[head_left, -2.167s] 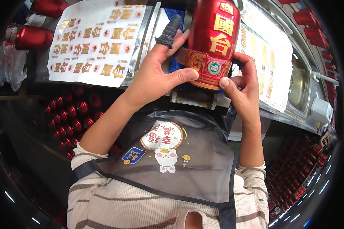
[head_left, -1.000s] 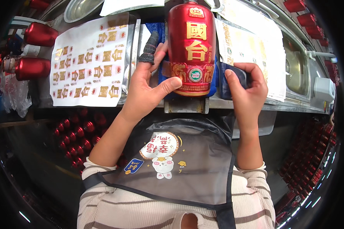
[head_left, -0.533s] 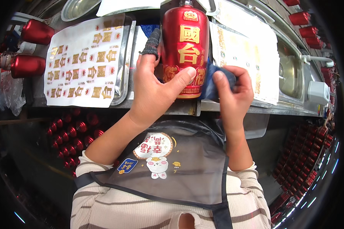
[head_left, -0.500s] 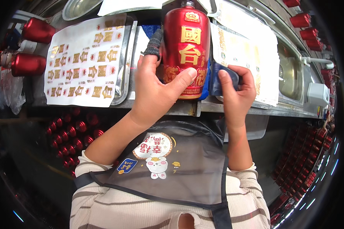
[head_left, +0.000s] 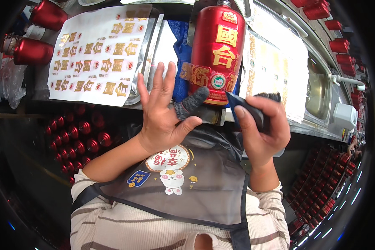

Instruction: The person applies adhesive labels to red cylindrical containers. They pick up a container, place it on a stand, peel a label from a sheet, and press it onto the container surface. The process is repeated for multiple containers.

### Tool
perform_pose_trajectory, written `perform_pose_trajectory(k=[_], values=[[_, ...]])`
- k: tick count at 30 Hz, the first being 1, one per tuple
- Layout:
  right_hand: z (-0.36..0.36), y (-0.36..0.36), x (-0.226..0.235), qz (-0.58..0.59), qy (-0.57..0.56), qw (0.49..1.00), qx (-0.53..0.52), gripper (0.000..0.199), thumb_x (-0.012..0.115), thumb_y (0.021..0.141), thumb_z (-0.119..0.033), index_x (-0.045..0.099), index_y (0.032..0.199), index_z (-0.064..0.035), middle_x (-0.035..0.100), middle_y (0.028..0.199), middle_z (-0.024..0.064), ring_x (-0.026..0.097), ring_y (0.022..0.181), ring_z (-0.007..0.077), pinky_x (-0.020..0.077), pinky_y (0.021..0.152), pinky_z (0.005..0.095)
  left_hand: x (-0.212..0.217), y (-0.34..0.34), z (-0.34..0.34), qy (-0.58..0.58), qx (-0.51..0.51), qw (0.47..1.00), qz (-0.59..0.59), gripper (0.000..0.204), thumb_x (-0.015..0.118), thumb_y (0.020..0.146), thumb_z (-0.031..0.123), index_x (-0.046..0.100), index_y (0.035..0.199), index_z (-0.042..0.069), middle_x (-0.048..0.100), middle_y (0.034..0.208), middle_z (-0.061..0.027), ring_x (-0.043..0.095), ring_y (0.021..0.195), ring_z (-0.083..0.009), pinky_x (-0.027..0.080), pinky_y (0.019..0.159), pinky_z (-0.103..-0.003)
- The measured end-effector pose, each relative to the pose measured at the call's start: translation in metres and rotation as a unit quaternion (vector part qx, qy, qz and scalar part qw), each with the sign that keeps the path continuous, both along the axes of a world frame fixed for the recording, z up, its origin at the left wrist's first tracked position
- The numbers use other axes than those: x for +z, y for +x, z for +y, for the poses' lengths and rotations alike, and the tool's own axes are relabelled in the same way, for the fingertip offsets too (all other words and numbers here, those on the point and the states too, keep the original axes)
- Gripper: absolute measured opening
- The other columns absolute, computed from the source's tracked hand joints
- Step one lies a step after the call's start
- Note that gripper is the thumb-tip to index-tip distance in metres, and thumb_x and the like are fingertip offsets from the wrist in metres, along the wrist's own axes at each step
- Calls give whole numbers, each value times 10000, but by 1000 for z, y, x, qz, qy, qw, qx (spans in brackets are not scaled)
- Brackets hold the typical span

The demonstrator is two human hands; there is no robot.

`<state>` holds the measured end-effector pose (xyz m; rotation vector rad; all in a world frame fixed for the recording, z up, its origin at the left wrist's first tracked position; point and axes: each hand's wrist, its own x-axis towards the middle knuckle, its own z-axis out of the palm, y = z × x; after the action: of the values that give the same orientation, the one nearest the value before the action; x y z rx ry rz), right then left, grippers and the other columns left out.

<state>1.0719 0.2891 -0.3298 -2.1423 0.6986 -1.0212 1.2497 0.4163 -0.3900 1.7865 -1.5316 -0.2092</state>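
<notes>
A red bottle [head_left: 212, 46] with gold lettering lies on a blue cloth [head_left: 183, 33], its neck pointing away from me. Near its base is a gold decorative strip [head_left: 187, 72] whose left end sticks out past the bottle's side, with a round green-and-white emblem [head_left: 218, 81] on the bottle beside it. My left hand [head_left: 160, 121] is spread just left of the base, a dark knitted sleeve [head_left: 191, 103] on its index finger, whose tip is close to the bottle. My right hand [head_left: 264, 129] grips a thin dark-blue flat scraper [head_left: 236, 102] at the base's right.
White sheets of gold transfers lie on metal trays, one sheet [head_left: 96, 54] on the left, a stack [head_left: 296, 79] on the right. Red bottles [head_left: 33, 52] stand far left. A sink [head_left: 318, 91] is at the right. Several red bottles [head_left: 79, 146] sit below the table edge.
My left hand has let go of the bottle, drawn back toward me and opened. My right hand with the scraper has moved nearer to me. The round emblem now shows on the bottle.
</notes>
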Motion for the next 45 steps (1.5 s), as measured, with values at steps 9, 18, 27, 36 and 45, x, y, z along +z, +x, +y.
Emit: perform_pose_trajectory(k=[9, 18, 27, 36, 45], values=[[-13, 17, -1, -37, 147, 979, -134, 147, 731, 868, -52, 666, 988, 4, 671, 880, 38, 604, 798, 76, 504, 711, 226, -8, 19, -3, -59, -1, 998, 37, 778, 778, 788, 449, 531, 1352, -25, 297, 1554, -280, 224, 1475, -422, 0, 1153, -616], [-10, -19, 0, -55, 457, 888, -20, 501, 617, 906, -20, 517, 1396, 9, 648, 1108, 69, 613, 1011, 128, 492, 895, 247, 6, 21, -60, -44, -61, 984, 163, 973, 886, 651, 423, 427, 1394, -5, 565, 1341, -178, 587, 1205, -306, 56, 1171, -595], [13, -2, -13, 40, 680, 686, 256, 257, 647, 864, -67, 651, 1107, 16, 673, 1056, 58, 630, 923, 86, 504, 819, 220, 46, 11, -60, -55, -28, 997, -45, 981, 883, 610, 351, 420, 1414, 32, 579, 1307, -176, 515, 1245, -397, 148, 1147, -591], [3, -3, -4, -106, 342, 930, -86, 402, 650, 836, 72, 520, 1209, -7, 564, 1052, 37, 563, 914, 67, 469, 804, 201, 23, 10, -59, -32, -15, 844, 535, 760, 731, 916, 281, 333, 1426, -117, 484, 1419, -205, 470, 1318, -222, 349, 1118, -338], [10, 15, -22, -74, 126, 979, -142, 325, 728, 811, 31, 586, 1102, 2, 597, 970, 38, 562, 785, 79, 476, 698, 224, 7, 10, -56, -65, -11, 859, 508, 677, 720, 923, 231, 383, 1405, -102, 462, 1432, -214, 416, 1374, -251, 325, 1133, -361]])
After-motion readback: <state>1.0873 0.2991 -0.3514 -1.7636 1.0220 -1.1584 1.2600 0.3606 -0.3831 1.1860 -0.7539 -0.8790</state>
